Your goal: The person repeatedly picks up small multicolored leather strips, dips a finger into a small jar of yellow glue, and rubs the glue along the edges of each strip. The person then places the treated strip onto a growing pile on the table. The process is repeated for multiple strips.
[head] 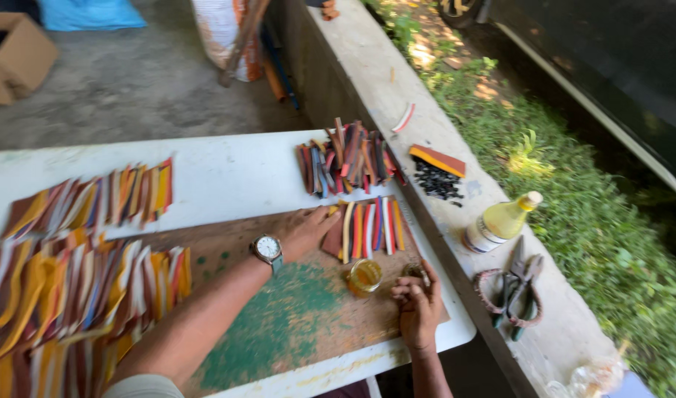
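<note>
On the white table [227, 173], the left hand [305, 230] pressed flat, fingers together, on coloured strips [367, 228]; the right hand [417, 301] pinched a small item beside a glue jar [365, 277].

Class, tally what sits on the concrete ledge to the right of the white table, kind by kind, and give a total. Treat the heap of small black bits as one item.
Yellow squeeze bottle: 1
Scissors with wrapped handles: 1
Heap of small black bits: 1
Stack of flat strips, orange on top: 1
Loose white-and-red curved strip: 1
Total: 5
</note>
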